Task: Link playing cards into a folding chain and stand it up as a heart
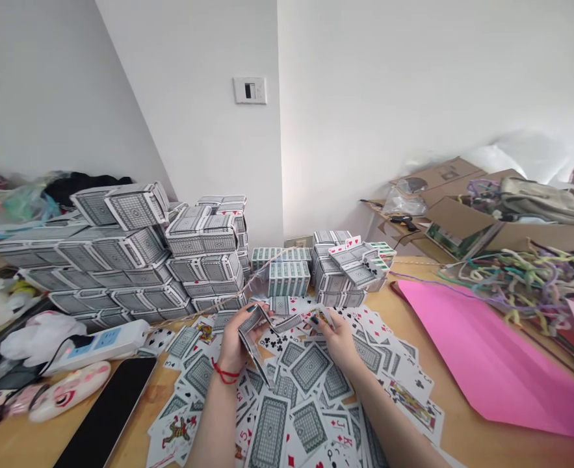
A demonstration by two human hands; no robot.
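Note:
My left hand [234, 343], with a red string bracelet at its wrist, grips folded playing cards [253, 351] whose grey patterned backs face out. The fingers of my right hand [339, 339] pinch a face-up playing card [320, 316] by its edge. A bent card [287, 323] spans the gap between the two hands; which hand holds it I cannot tell. Under both hands spreads a loose heap of playing cards [311, 365], some face up and some face down. Behind them stand blocks built from folded cards [288, 278].
Tall stacks of card blocks [135, 250] fill the back left. A phone [108, 411], a white power strip [100, 348] and a computer mouse [69, 391] lie at the left. To the right are a pink sheet [491, 364], tangled fuzzy stems [535, 286] and a cardboard box [467, 224].

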